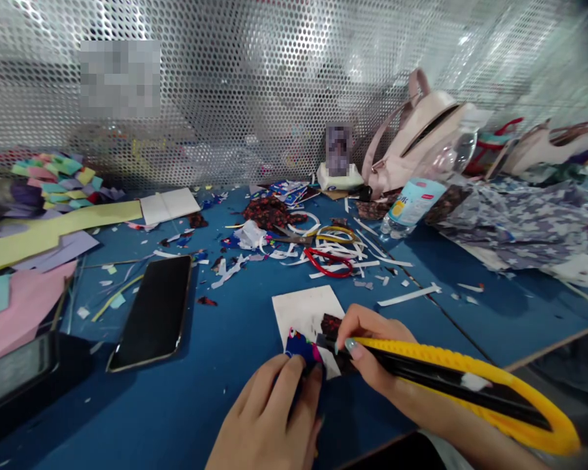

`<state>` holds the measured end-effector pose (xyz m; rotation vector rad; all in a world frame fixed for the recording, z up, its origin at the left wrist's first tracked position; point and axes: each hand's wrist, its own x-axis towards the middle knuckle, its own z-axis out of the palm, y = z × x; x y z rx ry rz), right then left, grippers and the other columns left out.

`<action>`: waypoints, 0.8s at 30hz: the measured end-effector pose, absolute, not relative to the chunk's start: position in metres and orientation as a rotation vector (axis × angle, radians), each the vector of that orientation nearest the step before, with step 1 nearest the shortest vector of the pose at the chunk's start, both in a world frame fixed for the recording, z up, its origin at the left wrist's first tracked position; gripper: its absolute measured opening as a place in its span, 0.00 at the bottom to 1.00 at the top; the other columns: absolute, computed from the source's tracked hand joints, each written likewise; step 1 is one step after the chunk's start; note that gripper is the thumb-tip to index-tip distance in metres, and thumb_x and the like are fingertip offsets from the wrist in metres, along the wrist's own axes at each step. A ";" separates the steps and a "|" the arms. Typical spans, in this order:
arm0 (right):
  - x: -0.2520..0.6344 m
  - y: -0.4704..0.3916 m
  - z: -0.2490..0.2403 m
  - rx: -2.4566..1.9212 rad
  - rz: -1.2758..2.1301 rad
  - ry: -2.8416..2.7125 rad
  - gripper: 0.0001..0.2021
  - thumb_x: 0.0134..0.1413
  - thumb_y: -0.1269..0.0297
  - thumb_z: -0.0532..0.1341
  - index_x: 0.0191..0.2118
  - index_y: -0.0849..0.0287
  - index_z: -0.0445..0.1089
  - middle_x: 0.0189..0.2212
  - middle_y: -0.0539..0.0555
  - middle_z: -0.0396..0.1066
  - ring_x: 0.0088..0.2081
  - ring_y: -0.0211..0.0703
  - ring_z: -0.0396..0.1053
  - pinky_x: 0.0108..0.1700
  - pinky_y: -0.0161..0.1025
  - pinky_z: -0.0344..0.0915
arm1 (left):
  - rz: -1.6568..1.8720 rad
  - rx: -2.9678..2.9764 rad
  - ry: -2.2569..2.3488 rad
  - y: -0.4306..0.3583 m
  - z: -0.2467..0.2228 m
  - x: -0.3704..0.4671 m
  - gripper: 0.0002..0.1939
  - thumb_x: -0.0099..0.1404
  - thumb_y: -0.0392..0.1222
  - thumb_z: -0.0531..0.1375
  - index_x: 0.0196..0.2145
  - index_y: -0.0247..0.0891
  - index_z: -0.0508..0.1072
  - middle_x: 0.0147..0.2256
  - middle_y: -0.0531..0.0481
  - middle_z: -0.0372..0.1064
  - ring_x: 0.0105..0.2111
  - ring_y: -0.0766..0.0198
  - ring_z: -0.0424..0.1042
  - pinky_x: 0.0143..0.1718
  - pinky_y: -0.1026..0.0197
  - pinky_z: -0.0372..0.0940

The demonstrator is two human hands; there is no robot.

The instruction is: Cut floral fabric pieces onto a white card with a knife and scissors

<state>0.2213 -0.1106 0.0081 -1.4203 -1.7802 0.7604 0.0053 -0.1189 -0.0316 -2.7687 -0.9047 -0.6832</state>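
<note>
My right hand [372, 352] grips a yellow and black utility knife [470, 385], its tip resting on a white card [306, 312] on the blue table [200, 391]. My left hand [274, 418] lies flat with its fingertips pressing down a small colourful patterned piece [301, 346] at the card's near edge. A dark patterned patch [330, 324] sits on the card beside the knife tip.
A black phone [154, 312] lies left of the card. Red scissors [328, 261], paper strips and scraps litter the middle. Coloured paper sheets [34, 241] pile at the left. A plastic bottle [416, 199], a pink backpack [411, 143] and star-patterned cloth [519, 222] are at the right. A perforated metal wall [274, 78] stands behind.
</note>
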 end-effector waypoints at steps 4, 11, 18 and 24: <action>0.219 -0.110 0.000 -1.436 0.758 -1.747 0.10 0.58 0.59 0.53 0.29 0.56 0.64 0.17 0.45 0.63 0.17 0.34 0.61 0.23 0.33 0.53 | -0.664 -2.772 -0.914 -0.119 -0.031 0.005 0.20 0.74 0.37 0.46 0.54 0.35 0.72 0.48 0.43 0.72 0.48 0.55 0.73 0.44 0.55 0.76; 0.219 -0.109 -0.009 -1.309 0.648 -1.960 0.03 0.57 0.68 0.54 0.32 0.56 0.61 0.19 0.43 0.62 0.19 0.31 0.58 0.23 0.30 0.51 | -0.688 -2.771 -0.906 -0.118 -0.033 0.006 0.20 0.74 0.38 0.45 0.55 0.35 0.72 0.47 0.43 0.72 0.47 0.55 0.74 0.44 0.56 0.76; 0.222 -0.109 -0.001 -1.247 0.746 -2.032 0.05 0.60 0.62 0.55 0.34 0.56 0.62 0.21 0.44 0.65 0.20 0.32 0.61 0.24 0.30 0.54 | -0.638 -2.806 -0.912 -0.115 -0.038 0.004 0.19 0.73 0.38 0.49 0.57 0.35 0.69 0.49 0.41 0.72 0.49 0.54 0.73 0.45 0.56 0.76; 0.232 -0.117 0.008 -1.332 0.523 -1.754 0.12 0.61 0.57 0.52 0.30 0.56 0.65 0.18 0.46 0.64 0.18 0.35 0.61 0.21 0.32 0.54 | -0.653 -2.789 -0.916 -0.117 -0.038 0.003 0.18 0.72 0.38 0.50 0.56 0.37 0.70 0.49 0.42 0.71 0.49 0.54 0.73 0.45 0.55 0.76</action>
